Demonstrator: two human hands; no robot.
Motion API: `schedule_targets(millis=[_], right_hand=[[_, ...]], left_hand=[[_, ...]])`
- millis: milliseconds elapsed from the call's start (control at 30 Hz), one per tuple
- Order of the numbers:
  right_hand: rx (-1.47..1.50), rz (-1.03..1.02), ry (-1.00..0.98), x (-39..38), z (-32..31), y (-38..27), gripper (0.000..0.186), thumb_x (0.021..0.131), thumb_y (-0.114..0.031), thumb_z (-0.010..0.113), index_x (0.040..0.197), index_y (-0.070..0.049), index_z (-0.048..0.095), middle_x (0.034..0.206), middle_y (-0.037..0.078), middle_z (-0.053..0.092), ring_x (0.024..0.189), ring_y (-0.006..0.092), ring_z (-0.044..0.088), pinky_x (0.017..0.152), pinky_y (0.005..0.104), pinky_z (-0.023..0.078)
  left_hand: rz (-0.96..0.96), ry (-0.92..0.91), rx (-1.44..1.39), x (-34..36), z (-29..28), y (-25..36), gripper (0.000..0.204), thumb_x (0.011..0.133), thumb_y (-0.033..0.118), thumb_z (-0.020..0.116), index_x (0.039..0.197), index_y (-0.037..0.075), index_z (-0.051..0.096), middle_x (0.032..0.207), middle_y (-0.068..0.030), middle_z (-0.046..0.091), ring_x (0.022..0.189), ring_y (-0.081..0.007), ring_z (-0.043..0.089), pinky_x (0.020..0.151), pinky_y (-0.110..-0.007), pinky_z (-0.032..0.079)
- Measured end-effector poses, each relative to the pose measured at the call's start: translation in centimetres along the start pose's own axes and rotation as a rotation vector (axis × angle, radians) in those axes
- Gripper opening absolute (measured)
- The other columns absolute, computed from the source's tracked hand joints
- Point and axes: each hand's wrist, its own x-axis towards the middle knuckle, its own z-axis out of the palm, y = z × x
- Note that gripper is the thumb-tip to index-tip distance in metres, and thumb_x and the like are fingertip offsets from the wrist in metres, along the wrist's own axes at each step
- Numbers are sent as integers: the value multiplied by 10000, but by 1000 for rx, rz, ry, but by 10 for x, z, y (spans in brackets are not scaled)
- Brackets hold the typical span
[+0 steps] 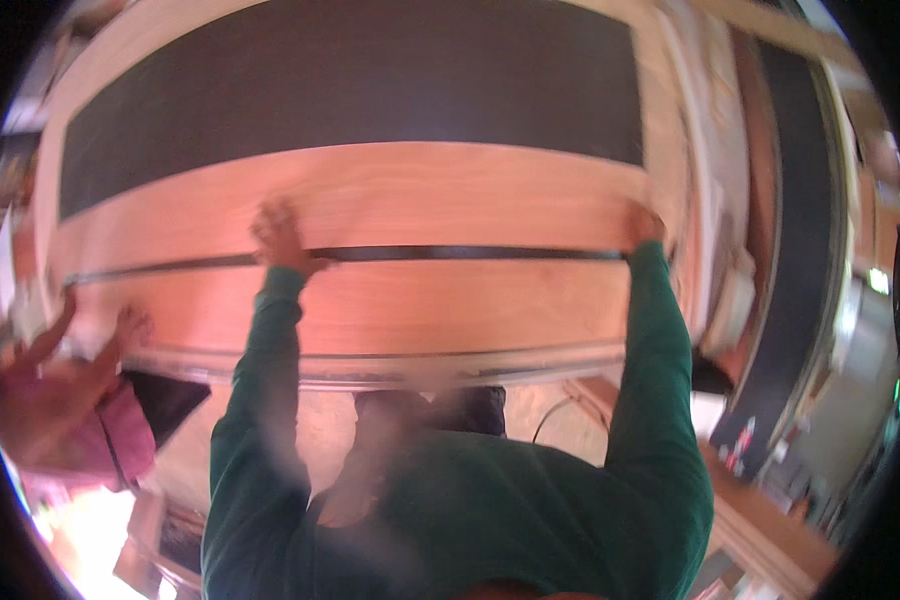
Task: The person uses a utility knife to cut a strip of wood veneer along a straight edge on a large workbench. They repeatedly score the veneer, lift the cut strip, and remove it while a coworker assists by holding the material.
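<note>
A long, narrow dark strip [450,253] runs left to right across a light wooden panel [450,300]. My left hand [280,236] lies over the strip left of the middle, fingers spread on the wood and thumb beside the strip. At the strip's right end, my right hand [645,226] rests near the panel's right edge; its fingers are blurred and I cannot make out their grip. Beyond both hands, a wide dark sheet [370,90] covers the far part of the wooden surface.
On the left, a person in a pink top [80,430] has one hand [62,318] near the strip's left end and another hand [130,325] on the panel. A long dark board [795,220] with pale edges stands at the right. Below the panel's near edge shows light floor [320,425].
</note>
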Motion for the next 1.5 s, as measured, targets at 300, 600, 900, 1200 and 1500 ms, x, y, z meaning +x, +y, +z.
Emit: schedule_targets(millis=[300,600,900,1200,1500], right_hand=[[34,-35,115,84,6,70,460,896,-182,767,1290,34,667,1174,131,721,1016,245,686,900,385,546],[1076,650,-145,148,-27,104,608,1080,-397,542,1444,90,562,1411,230,636,1304,334,604,1135,486,457],[-434,-108,-114,90,-21,39,584,976,-375,734,1346,67,644,1175,208,722,1045,329,694,935,435,582],[-862,-264,-127,98,-24,33,785,961,-615,638,1347,69,635,1327,262,679,1244,390,651,1083,472,515],[-942,-259,-77,86,-20,19,725,974,-631,561,1210,38,714,1185,294,724,1145,480,681,989,543,544]], left_hand=[[-39,-120,-190,11,14,-13,1628,528,684,957,1697,104,-16,1751,-263,-85,1601,-496,-100,1247,-692,88],[-278,-70,-294,-4,-8,23,1519,572,416,1032,1707,178,50,1745,-266,-85,1533,-663,4,1111,-820,303],[-285,-89,-314,-16,-41,27,1487,607,408,1016,1703,166,40,1751,-244,-44,1547,-637,36,1153,-777,310],[-295,-3,-346,-17,-33,24,1500,569,420,1022,1703,178,71,1758,-217,-31,1557,-615,34,1164,-780,294],[-296,-8,-445,-18,-27,22,1501,577,340,1028,1708,231,46,1767,-185,-65,1572,-588,-19,1151,-795,305]])
